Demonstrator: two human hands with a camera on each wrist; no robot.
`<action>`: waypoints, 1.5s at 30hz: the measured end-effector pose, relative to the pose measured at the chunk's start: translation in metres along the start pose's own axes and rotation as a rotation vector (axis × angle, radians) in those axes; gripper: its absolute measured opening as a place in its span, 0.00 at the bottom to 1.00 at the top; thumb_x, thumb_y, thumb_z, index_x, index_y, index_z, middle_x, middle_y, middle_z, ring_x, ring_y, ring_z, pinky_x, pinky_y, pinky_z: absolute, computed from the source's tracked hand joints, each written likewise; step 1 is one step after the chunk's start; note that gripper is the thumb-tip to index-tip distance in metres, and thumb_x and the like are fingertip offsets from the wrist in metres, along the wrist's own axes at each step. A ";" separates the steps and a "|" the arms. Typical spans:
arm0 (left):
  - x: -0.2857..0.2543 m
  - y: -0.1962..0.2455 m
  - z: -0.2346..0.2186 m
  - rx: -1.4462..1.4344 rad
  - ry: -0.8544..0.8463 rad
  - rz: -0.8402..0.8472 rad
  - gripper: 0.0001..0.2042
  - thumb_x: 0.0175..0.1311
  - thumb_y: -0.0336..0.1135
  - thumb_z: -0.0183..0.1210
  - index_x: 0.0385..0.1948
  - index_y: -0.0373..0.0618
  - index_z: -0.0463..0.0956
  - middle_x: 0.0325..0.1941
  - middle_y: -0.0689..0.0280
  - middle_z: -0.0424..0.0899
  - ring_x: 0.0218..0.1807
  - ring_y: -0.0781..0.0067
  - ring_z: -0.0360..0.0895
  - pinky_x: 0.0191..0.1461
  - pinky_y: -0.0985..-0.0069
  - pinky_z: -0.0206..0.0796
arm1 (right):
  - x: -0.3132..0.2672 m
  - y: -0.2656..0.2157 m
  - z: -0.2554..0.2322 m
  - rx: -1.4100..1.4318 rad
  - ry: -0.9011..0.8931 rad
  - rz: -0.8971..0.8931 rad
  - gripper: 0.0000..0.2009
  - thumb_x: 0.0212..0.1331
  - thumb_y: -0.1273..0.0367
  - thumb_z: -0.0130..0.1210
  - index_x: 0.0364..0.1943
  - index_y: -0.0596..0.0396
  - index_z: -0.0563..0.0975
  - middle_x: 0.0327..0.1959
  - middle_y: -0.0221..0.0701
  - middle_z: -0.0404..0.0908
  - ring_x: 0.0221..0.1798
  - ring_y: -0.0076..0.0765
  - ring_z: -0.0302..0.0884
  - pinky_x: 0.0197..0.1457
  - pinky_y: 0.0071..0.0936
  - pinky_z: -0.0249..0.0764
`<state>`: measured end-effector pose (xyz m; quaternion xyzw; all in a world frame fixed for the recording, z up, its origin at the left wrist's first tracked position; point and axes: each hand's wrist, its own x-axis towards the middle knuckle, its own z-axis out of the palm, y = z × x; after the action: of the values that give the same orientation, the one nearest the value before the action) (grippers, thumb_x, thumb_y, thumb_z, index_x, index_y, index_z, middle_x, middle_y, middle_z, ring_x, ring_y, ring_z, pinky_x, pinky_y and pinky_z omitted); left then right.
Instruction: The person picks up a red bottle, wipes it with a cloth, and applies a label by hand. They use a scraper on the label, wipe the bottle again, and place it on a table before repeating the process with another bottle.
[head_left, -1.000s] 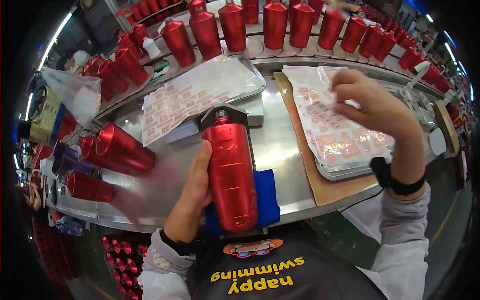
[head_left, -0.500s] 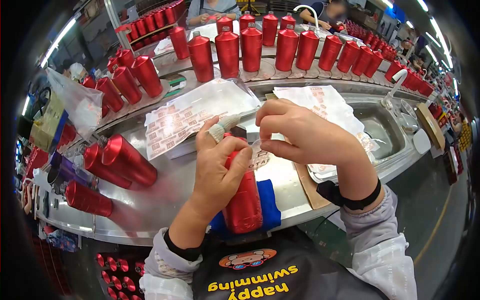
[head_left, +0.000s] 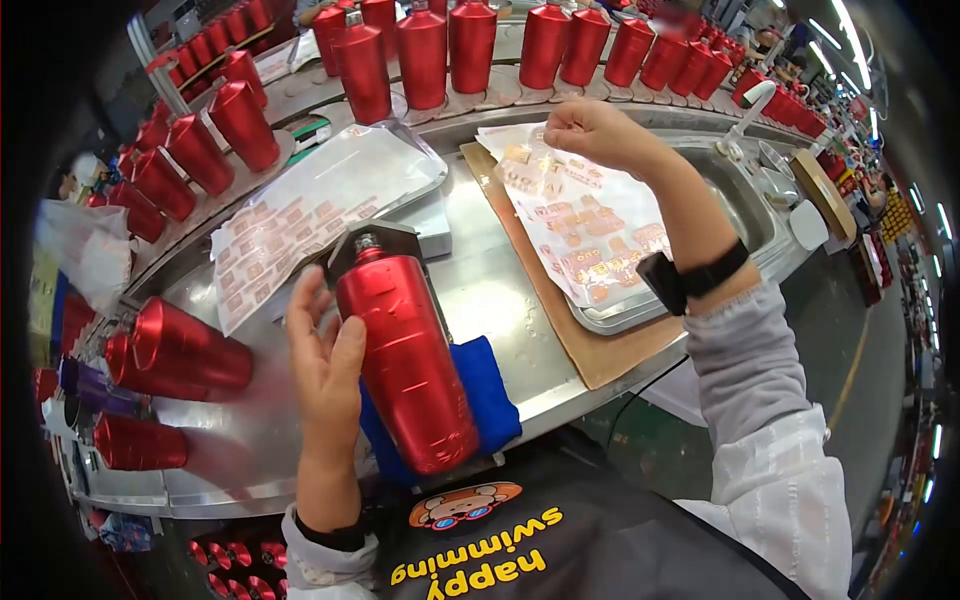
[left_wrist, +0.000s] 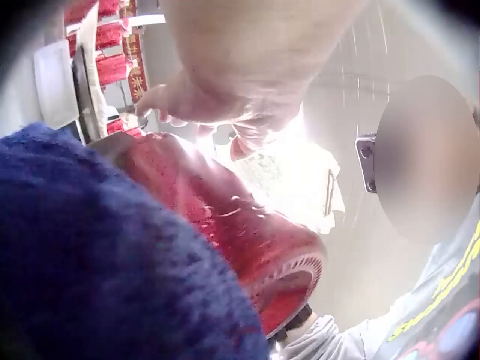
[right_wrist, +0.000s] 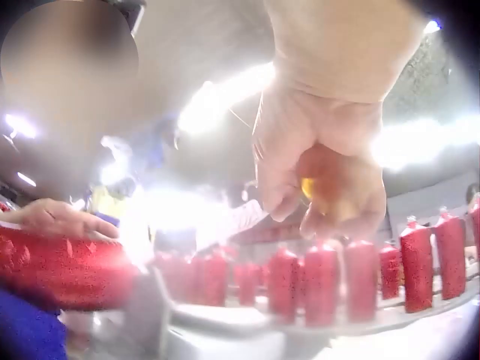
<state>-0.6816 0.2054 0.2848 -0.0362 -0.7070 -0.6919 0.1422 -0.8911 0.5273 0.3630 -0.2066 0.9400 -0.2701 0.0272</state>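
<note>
A red metallic bottle (head_left: 405,350) lies tilted in front of the person, its threaded neck against a dark angled stand (head_left: 408,245) and its lower end over a folded blue cloth (head_left: 485,390). Beside its left side is the left hand (head_left: 325,370), fingers extended and thumb close along the bottle. Over the right tray, the right hand (head_left: 605,135) pinches a clear film label with gold print (head_left: 540,178) that overlaps the printed sheet (head_left: 600,240) beneath. In the right wrist view a bit of gold shows between its curled fingers (right_wrist: 345,214).
Three red bottles (head_left: 190,345) lie at the left of the steel table. Another tray holds a printed white sheet (head_left: 300,205). A curved conveyor with many upright bottles (head_left: 420,60) runs behind. A sink (head_left: 730,195) with a white faucet stands at the right.
The right hand went from the tray to the bottle's neck and is back over the tray. The left hand was at the neck half a second ago and has drawn back to the bottle's side.
</note>
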 end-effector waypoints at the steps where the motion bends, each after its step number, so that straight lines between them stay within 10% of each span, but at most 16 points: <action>1: -0.003 -0.006 -0.001 -0.153 -0.003 -0.101 0.30 0.68 0.39 0.54 0.67 0.38 0.54 0.64 0.55 0.66 0.64 0.65 0.66 0.66 0.70 0.60 | 0.013 0.024 0.008 -0.072 0.036 -0.030 0.11 0.58 0.62 0.59 0.33 0.57 0.79 0.29 0.36 0.79 0.31 0.37 0.76 0.39 0.32 0.72; 5: -0.007 -0.011 0.014 -0.393 -0.060 -0.213 0.32 0.69 0.48 0.51 0.68 0.41 0.49 0.58 0.51 0.71 0.53 0.60 0.78 0.52 0.63 0.76 | 0.055 0.117 0.056 -0.554 -0.056 -0.040 0.13 0.56 0.59 0.56 0.36 0.53 0.83 0.35 0.44 0.81 0.44 0.51 0.79 0.47 0.42 0.75; 8: -0.001 -0.003 0.011 -0.577 -0.241 -0.283 0.34 0.69 0.46 0.53 0.69 0.41 0.45 0.61 0.53 0.68 0.58 0.62 0.74 0.60 0.64 0.71 | 0.055 0.137 0.083 -0.531 0.046 0.178 0.11 0.58 0.62 0.54 0.36 0.51 0.83 0.47 0.43 0.77 0.51 0.53 0.75 0.53 0.42 0.75; 11: 0.000 -0.004 0.009 -0.625 -0.244 -0.334 0.34 0.68 0.47 0.53 0.69 0.43 0.47 0.60 0.54 0.70 0.57 0.62 0.75 0.58 0.63 0.72 | 0.050 0.129 0.079 -0.504 0.181 -0.082 0.06 0.52 0.68 0.58 0.28 0.56 0.80 0.37 0.43 0.76 0.41 0.52 0.74 0.47 0.42 0.72; 16: 0.000 -0.016 0.006 -0.653 -0.186 -0.333 0.32 0.69 0.46 0.54 0.69 0.45 0.50 0.61 0.58 0.69 0.59 0.66 0.73 0.61 0.65 0.70 | 0.013 0.033 0.043 -0.364 0.217 -0.484 0.05 0.51 0.75 0.58 0.26 0.59 0.72 0.31 0.40 0.71 0.40 0.49 0.70 0.44 0.41 0.68; 26: 0.002 -0.011 0.003 -0.646 -0.314 -0.276 0.28 0.74 0.49 0.44 0.69 0.44 0.49 0.61 0.58 0.70 0.60 0.67 0.73 0.62 0.67 0.68 | -0.067 -0.145 0.001 0.026 -0.063 -0.714 0.07 0.57 0.71 0.57 0.29 0.62 0.74 0.38 0.39 0.75 0.38 0.45 0.75 0.42 0.36 0.71; 29: 0.002 -0.017 0.005 -0.657 -0.245 -0.279 0.29 0.74 0.50 0.43 0.69 0.43 0.49 0.63 0.57 0.69 0.63 0.66 0.70 0.65 0.67 0.65 | -0.065 -0.157 0.018 0.108 -0.125 -0.754 0.06 0.58 0.73 0.58 0.29 0.60 0.74 0.44 0.35 0.74 0.38 0.32 0.75 0.38 0.29 0.73; 45: -0.018 -0.012 0.006 -0.288 -0.119 -0.098 0.46 0.64 0.38 0.60 0.72 0.35 0.32 0.73 0.50 0.53 0.68 0.62 0.63 0.69 0.68 0.59 | -0.051 -0.135 0.115 0.332 0.013 -0.549 0.06 0.59 0.72 0.59 0.31 0.61 0.75 0.43 0.36 0.75 0.44 0.37 0.75 0.44 0.29 0.73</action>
<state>-0.6680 0.2134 0.2684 -0.0625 -0.6087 -0.7887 0.0597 -0.7752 0.3871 0.3323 -0.4435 0.7925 -0.4182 -0.0192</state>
